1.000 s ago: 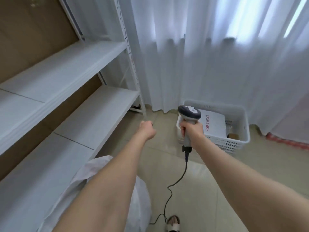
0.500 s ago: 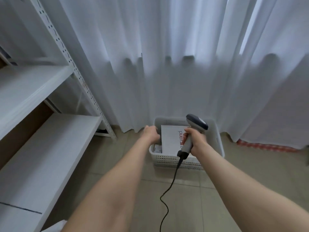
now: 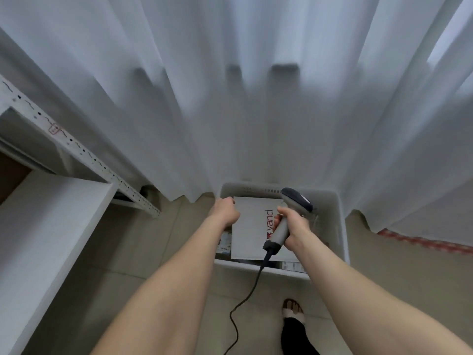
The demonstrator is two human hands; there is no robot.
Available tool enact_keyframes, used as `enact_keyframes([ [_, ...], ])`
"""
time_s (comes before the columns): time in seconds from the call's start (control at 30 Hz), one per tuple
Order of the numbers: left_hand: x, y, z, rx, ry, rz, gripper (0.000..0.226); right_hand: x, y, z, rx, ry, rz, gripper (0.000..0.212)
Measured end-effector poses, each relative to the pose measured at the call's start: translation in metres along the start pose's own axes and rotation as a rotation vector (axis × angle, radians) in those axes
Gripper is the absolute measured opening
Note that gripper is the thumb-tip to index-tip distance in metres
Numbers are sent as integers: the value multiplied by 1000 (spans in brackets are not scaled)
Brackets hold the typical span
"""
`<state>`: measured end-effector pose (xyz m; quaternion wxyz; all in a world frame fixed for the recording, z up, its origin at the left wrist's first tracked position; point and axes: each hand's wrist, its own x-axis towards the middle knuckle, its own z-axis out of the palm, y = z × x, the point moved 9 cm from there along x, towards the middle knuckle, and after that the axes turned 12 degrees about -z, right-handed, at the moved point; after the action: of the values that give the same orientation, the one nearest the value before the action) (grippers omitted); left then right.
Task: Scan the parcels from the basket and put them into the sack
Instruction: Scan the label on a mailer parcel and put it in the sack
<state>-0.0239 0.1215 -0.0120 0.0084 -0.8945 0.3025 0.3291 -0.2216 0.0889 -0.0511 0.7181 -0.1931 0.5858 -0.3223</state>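
A white plastic basket (image 3: 339, 226) stands on the floor against the curtain. On top inside it lies a flat white parcel (image 3: 248, 231) with red lettering. My left hand (image 3: 225, 211) is curled over the parcel's upper left corner, between it and the basket wall. My right hand (image 3: 291, 226) grips the handle of a grey barcode scanner (image 3: 297, 199) above the parcel's right side, with its black cable hanging toward the floor. Smaller parcels (image 3: 225, 242) peek out beneath the white one. The sack is out of view.
A white metal shelf unit (image 3: 51, 213) fills the left side, its perforated post (image 3: 133, 198) close to the basket. White curtains (image 3: 256, 111) hang behind. My foot (image 3: 293, 310) stands on the tiled floor just before the basket. A red patterned strip (image 3: 422, 242) lies at right.
I have turned from the shelf and sack toward the basket and come close. Both hands dropped over it; the left hand reached the white parcel's corner, and the scanner now hangs above the parcel.
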Motion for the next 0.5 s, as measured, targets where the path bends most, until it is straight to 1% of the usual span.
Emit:
enact_keyframes([
  [0.13,67,11,26,-49,-55,-96,45,72,-2,-1,-35,50,60,7],
  [0.27,132,0,63,-127,-111,-195,51,135,23,11,-61,36,142,4],
  [0.33,164,-10,87,-212,-150,-262,57,167,42,17,-60,30,181,4],
  [0.43,215,-22,131,-343,-208,-341,80,216,72,23,-36,24,222,6],
  [0.5,247,-27,168,-437,-265,-346,85,250,91,19,-23,40,236,6],
])
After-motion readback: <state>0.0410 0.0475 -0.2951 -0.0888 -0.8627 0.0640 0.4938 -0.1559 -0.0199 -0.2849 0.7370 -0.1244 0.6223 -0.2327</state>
